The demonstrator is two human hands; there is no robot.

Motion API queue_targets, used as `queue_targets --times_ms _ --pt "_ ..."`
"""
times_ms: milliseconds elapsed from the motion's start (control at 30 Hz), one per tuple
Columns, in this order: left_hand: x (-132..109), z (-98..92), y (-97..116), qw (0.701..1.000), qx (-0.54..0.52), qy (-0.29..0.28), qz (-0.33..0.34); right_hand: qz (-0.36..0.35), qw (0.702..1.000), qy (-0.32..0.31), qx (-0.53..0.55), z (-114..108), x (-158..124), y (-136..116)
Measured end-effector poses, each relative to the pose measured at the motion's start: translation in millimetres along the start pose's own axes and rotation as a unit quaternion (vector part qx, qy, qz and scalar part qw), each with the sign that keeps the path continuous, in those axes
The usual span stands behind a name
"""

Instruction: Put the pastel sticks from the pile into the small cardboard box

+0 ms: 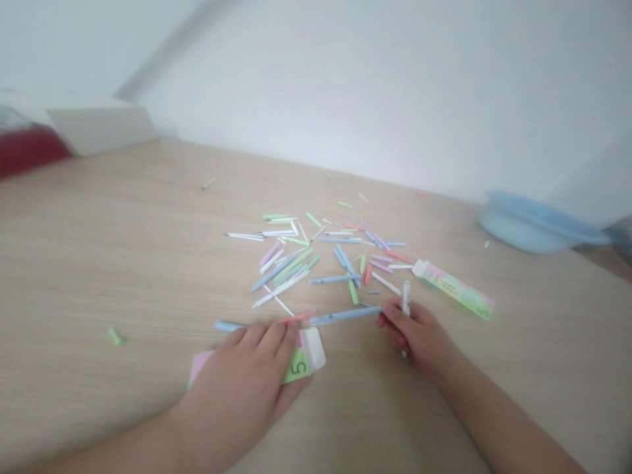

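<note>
My left hand (251, 365) is wrapped over a pink and green pen box (296, 367) marked with a 5, whose white end flap stands open towards the right. A red pen part (301, 317) and another blue piece (230, 326) lie by its fingers, partly covered. My right hand (417, 336) pinches the right end of a light blue pen (345, 316), which points left towards the box. A white pen (405, 299) stands roughly upright through the same hand. Beyond both hands lie scattered pens (291, 263), caps and thin refills in green, blue, white, purple and red.
A second pen box (459, 289) lies right of the pile, its white flap towards the pens. At the far right is a blue basin (538, 220). A lone green cap (115, 336) sits at left. A pale box-like object (103, 128) and something red (29, 150) stand at the back left.
</note>
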State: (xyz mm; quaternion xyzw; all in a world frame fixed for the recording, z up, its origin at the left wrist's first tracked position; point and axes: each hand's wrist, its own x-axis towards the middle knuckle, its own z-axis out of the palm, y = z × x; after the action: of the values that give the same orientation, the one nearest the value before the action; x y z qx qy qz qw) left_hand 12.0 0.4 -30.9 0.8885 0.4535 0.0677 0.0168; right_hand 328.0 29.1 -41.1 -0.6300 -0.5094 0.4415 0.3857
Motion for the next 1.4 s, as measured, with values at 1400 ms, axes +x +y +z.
queue_targets --times_ms 1400 --pt "4.1 8.8 -3.9 1.000 -0.010 0.011 -0.020 -0.079 0.935 0.072 -0.338 -59.4 89.8 -79.3"
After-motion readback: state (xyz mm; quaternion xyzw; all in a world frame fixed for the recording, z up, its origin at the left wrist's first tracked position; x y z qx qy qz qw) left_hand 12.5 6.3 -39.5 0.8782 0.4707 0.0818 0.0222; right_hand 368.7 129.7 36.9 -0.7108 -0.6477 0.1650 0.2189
